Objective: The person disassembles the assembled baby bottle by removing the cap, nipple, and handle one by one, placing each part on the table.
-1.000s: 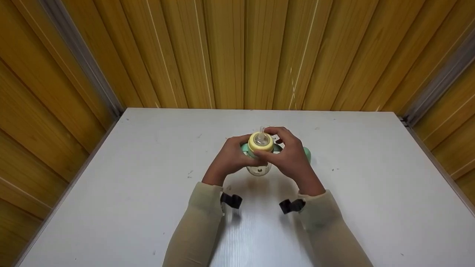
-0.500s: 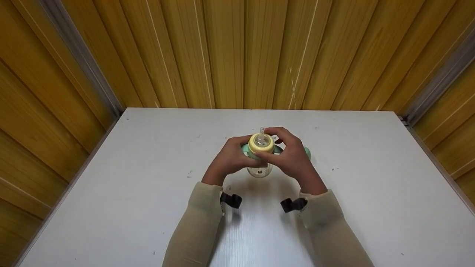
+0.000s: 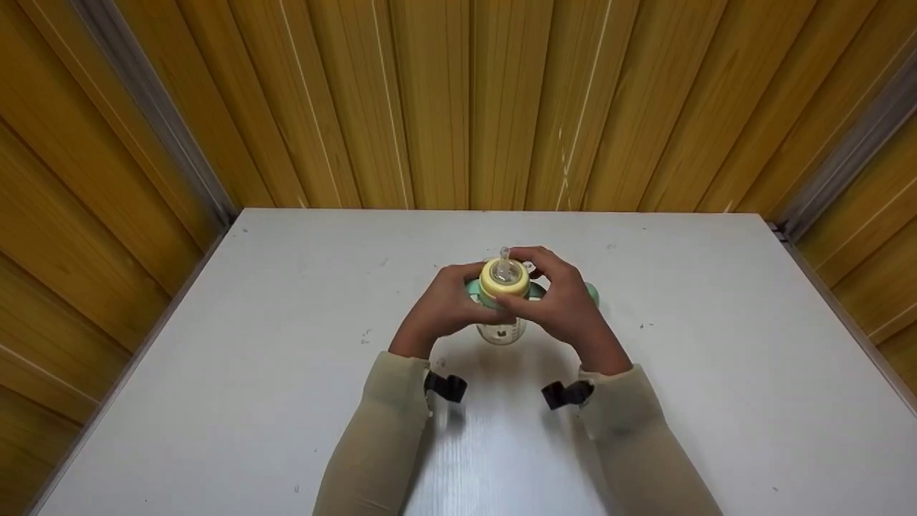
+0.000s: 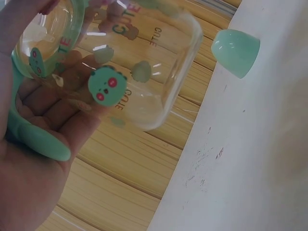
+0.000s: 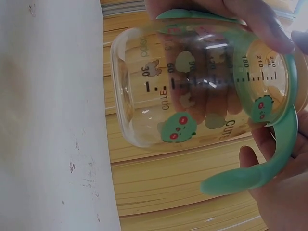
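Note:
A clear baby bottle (image 5: 144, 103) with green side handles (image 5: 250, 175) is held off the table between both hands. Its yellow collar (image 3: 505, 288) and transparent nipple (image 3: 505, 266) face up in the head view. My left hand (image 3: 451, 304) grips the bottle around its neck and handle, with the fingers behind the clear wall (image 4: 159, 91). The thumb and fingers of my right hand (image 3: 562, 294) curl around the yellow collar. A green dome-shaped cap (image 4: 236, 53) stands on the table, mostly hidden behind my right hand in the head view.
The white table (image 3: 251, 344) carries small dark scuffs. Wood-patterned corrugated walls (image 3: 437, 107) rise along its back and sides. Black wrist mounts (image 3: 448, 388) sit at both sleeve cuffs.
The bottle has shifted very slightly toward me. My right thumb has slid a little to the right along the yellow collar, while my left hand stays in place.

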Available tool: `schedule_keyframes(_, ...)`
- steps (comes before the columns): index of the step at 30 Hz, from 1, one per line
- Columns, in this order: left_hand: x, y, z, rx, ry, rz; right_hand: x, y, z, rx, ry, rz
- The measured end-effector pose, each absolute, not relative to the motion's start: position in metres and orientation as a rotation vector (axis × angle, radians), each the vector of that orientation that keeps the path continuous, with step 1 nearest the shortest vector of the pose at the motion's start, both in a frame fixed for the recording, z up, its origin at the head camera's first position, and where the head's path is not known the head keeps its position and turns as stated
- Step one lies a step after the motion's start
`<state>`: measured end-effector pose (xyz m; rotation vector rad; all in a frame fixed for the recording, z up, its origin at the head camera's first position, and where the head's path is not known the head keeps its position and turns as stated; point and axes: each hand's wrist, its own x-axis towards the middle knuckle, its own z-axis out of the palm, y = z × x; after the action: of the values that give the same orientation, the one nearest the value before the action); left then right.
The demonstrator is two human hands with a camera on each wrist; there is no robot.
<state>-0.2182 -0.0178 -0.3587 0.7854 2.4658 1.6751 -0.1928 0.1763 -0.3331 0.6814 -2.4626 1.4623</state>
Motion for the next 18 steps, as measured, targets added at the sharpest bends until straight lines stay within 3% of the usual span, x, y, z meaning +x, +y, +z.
schedule_keyframes(18,-0.2172,-0.0163,-0.3591,0.796,2.496,1.645,-0.1925,0.1790,-0.3339,0.752,-2.471,1.463)
